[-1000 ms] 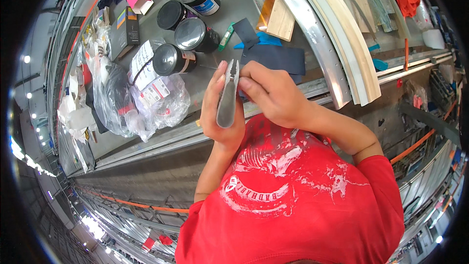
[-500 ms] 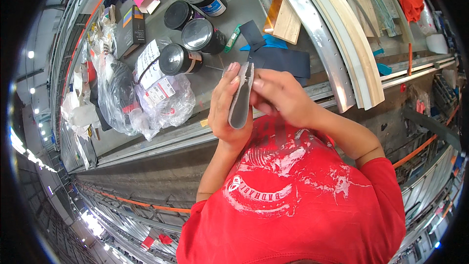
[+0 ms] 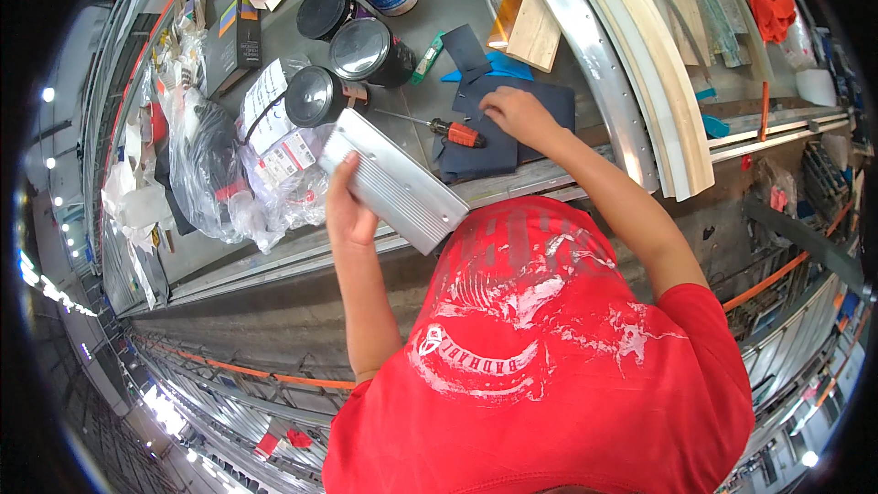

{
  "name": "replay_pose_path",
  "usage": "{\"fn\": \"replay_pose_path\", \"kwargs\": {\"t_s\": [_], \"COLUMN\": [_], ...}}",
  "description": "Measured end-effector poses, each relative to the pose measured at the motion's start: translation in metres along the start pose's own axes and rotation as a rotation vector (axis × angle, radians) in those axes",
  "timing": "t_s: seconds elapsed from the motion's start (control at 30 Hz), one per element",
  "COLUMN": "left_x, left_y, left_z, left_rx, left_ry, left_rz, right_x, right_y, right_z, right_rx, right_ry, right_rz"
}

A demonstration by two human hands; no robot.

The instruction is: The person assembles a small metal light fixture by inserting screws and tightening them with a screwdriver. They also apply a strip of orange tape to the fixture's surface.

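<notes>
My left hand grips a silver ribbed metal profile, its thumb lying on the ribbed face. The piece slants down to the right, its lower end close to my red shirt. Over the dark sheets on the table, my right hand has its fingers drawn together; whatever may be between the fingertips is too small to make out. Between the two hands, a screwdriver with a red and black handle lies with its shaft pointing left. A blue piece shows partly from under the dark sheets.
Several black-lidded tubs stand beyond the profile, beside a green cutter. Plastic bags and a black box lie on the left. A curved metal strip and wooden boards occupy the right.
The profile, held end-on by both hands before, is now turned to its ribbed face and farther left. My right hand has let go of it and moved over the dark sheets. The screwdriver has come into sight.
</notes>
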State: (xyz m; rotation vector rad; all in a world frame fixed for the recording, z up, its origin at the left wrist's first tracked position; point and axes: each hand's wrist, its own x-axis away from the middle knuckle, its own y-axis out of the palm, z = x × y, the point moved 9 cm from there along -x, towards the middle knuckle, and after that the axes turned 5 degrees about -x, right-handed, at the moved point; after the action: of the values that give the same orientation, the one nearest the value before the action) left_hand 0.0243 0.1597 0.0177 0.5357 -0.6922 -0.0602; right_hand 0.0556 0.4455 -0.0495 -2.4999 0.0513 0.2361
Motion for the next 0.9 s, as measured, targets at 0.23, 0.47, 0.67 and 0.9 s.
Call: {"fn": "replay_pose_path", "kwargs": {"t_s": [0.23, 0.47, 0.67, 0.9], "left_x": [0.038, 0.050, 0.071, 0.059], "left_y": [0.028, 0.030, 0.048, 0.066], "left_z": [-0.051, -0.072, -0.093, -0.072], "left_rx": [0.000, -0.090, -0.189, -0.160], "left_ry": [-0.138, -0.172, -0.353, -0.225], "left_rz": [-0.136, -0.138, -0.233, -0.190], "right_x": [-0.017, -0.019, 0.028, 0.057], "right_y": [0.054, 0.012, 0.011, 0.000], "right_z": [0.002, 0.002, 0.006, -0.060], "right_rx": [0.148, -0.306, -0.937, -1.408], "right_ry": [-0.158, 0.153, 0.486, 0.836], "right_rz": [-0.192, -0.006, 0.054, -0.018]}}
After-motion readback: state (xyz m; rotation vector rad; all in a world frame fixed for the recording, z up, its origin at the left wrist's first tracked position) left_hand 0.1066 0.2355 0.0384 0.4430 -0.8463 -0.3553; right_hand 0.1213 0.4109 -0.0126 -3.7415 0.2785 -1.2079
